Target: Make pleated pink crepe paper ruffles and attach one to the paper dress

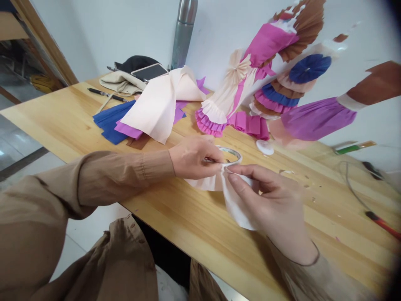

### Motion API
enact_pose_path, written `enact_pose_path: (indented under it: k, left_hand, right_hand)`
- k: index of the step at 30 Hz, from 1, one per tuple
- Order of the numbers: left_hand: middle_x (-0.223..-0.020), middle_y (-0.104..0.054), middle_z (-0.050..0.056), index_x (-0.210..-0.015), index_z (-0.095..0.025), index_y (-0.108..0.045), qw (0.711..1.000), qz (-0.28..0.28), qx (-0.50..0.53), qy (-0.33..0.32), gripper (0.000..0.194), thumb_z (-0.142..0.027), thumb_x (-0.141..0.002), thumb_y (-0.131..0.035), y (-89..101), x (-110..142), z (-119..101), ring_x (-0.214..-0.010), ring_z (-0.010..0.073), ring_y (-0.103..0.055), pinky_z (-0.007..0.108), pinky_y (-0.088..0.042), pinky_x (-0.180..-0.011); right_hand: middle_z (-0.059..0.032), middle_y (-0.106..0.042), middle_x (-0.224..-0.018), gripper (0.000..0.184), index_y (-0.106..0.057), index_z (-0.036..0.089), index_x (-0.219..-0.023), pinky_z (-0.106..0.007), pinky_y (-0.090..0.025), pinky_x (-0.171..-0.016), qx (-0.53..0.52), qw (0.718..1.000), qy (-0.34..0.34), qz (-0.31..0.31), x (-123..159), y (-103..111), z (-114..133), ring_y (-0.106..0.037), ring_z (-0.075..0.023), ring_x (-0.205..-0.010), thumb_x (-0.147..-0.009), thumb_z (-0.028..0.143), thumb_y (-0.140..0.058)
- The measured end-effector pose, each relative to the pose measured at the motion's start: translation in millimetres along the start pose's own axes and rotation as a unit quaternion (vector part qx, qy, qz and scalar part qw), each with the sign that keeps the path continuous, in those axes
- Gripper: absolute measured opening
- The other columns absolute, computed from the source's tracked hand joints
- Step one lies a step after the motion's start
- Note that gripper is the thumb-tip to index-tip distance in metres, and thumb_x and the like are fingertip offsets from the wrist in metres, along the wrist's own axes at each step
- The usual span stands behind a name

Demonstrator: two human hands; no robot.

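Observation:
My left hand (197, 158) is closed, with thumb and forefinger pressed together on the gathered upper edge of a pale crepe paper strip (236, 205). My right hand (275, 198) pinches the same edge a little to the right, thumb against fingertips. Below both hands the strip hangs in pleats, part of it hidden by my fingers. A whitish ring (235, 161), perhaps a roll of tape, meets the gathered edge between my hands. Whether the paper is stuck to it I cannot tell.
Crepe paper sheets (153, 110) lie behind my left hand, near a pen (106, 95) and a phone (150, 72). Dolls with crepe paper dresses (216, 100) and a metal flask (184, 33) stand by the wall. A red-handled tool (382, 225) lies right.

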State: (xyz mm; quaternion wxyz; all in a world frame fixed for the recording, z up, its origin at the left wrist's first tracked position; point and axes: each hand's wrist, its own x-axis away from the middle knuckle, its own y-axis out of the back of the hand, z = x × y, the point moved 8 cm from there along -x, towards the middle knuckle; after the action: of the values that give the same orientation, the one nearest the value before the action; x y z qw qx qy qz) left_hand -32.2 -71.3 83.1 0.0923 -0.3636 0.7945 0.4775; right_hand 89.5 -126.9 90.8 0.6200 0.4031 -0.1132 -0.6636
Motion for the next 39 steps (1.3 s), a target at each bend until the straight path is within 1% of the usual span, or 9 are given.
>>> enact_pose_path:
  k: [4, 8, 11, 19, 24, 32, 36, 37, 39]
  left_hand:
    - [-0.056, -0.053, 0.000, -0.058, -0.016, -0.059, 0.997, -0.027, -0.069, -0.025, 0.029, -0.019, -0.085, -0.050, 2.0, 1.1, -5.4, -0.061, 0.0119, -0.043, 0.029, -0.043, -0.068]
    - [-0.056, -0.053, 0.000, -0.058, -0.017, -0.057, 0.995, -0.027, -0.094, -0.026, 0.027, -0.018, -0.084, -0.050, 0.7, 1.6, -5.0, -0.061, 0.0126, -0.041, 0.029, -0.041, -0.065]
    - [-0.057, -0.053, 0.000, -0.059, -0.017, -0.057, 0.994, -0.021, -0.098, -0.036, 0.028, -0.017, -0.086, -0.050, 0.0, 1.7, -7.2, -0.061, 0.0123, -0.040, 0.029, -0.042, -0.068]
    - [-0.058, -0.055, 0.000, -0.062, -0.017, -0.060, 0.991, -0.023, -0.103, -0.077, 0.029, -0.019, -0.089, -0.051, 1.0, 2.7, -14.8, -0.061, 0.0128, -0.040, 0.029, -0.042, -0.067]
    - [-0.058, -0.055, -0.001, -0.062, -0.018, -0.058, 0.991, -0.008, -0.107, -0.075, 0.028, -0.019, -0.089, -0.052, 0.2, 2.4, -16.1, -0.060, 0.0127, -0.041, 0.029, -0.042, -0.066]
    - [-0.058, -0.051, 0.000, -0.061, -0.018, -0.053, 0.992, 0.004, -0.090, -0.094, 0.029, -0.018, -0.090, -0.050, -4.4, 2.5, -16.0, -0.063, 0.0141, -0.044, 0.031, -0.044, -0.071]
    - [-0.060, -0.054, 0.000, -0.065, -0.018, -0.055, 0.993, 0.041, -0.057, -0.099, 0.028, -0.016, -0.091, -0.049, -5.9, 1.0, -17.3, -0.064, 0.0140, -0.046, 0.032, -0.046, -0.078]
    - [-0.061, -0.056, 0.001, -0.065, -0.019, -0.056, 0.993, 0.049, -0.047, -0.101, 0.028, -0.017, -0.092, -0.048, -6.0, 0.6, -17.5, -0.065, 0.0142, -0.047, 0.032, -0.046, -0.079]
    - [-0.065, -0.060, 0.002, -0.066, -0.019, -0.058, 0.993, 0.067, -0.026, -0.095, 0.029, -0.019, -0.093, -0.046, -7.5, -0.4, -15.5, -0.069, 0.0149, -0.050, 0.032, -0.047, -0.080]
  right_hand:
    - [-0.0050, -0.075, -0.076, 0.012, -0.072, 0.026, -0.084, -0.037, -0.052, -0.057, 0.057, 0.998, 0.027, -0.014, 3.8, 0.4, 8.6, -0.065, -0.0199, -0.059, -0.090, 0.031, -0.064]
    - [-0.0014, -0.068, -0.063, 0.016, -0.066, 0.025, -0.076, -0.033, -0.048, -0.053, 0.096, 0.995, 0.022, -0.033, 4.3, 3.2, 10.1, -0.056, -0.0153, -0.049, -0.089, 0.032, -0.064]
    - [-0.0005, -0.065, -0.060, 0.018, -0.064, 0.024, -0.073, -0.032, -0.045, -0.052, 0.090, 0.996, 0.014, -0.025, 2.1, 1.9, 7.7, -0.053, -0.0141, -0.048, -0.089, 0.033, -0.064]
    - [-0.0007, -0.066, -0.064, 0.017, -0.064, 0.021, -0.072, -0.028, -0.040, -0.052, 0.087, 0.996, -0.003, -0.032, 0.1, 4.3, 1.5, -0.054, -0.0126, -0.052, -0.086, 0.030, -0.065]
    - [-0.0005, -0.063, -0.063, 0.019, -0.061, 0.021, -0.070, -0.028, -0.039, -0.051, 0.074, 0.997, -0.016, -0.025, -1.1, 2.7, -2.3, -0.050, -0.0122, -0.051, -0.084, 0.032, -0.066]
    - [-0.0003, -0.063, -0.067, 0.015, -0.057, 0.023, -0.079, -0.027, -0.040, -0.049, -0.002, 0.998, -0.065, -0.014, -4.0, -0.8, -14.2, -0.055, -0.0138, -0.054, -0.079, 0.032, -0.069]
    - [0.0027, -0.062, -0.064, 0.026, -0.056, 0.023, -0.094, -0.027, -0.038, -0.048, -0.018, 0.996, -0.084, -0.018, -4.1, 1.0, -17.6, -0.053, -0.0132, -0.051, -0.075, 0.031, -0.072]
    - [0.0038, -0.061, -0.062, 0.028, -0.057, 0.023, -0.097, -0.026, -0.038, -0.048, -0.015, 0.997, -0.080, -0.010, -4.8, 0.1, -16.7, -0.051, -0.0128, -0.050, -0.075, 0.030, -0.072]
    - [0.0042, -0.059, -0.059, 0.021, -0.061, 0.022, -0.093, -0.026, -0.038, -0.049, -0.008, 0.998, -0.066, 0.025, -6.4, -4.5, -13.9, -0.049, -0.0120, -0.049, -0.075, 0.029, -0.069]
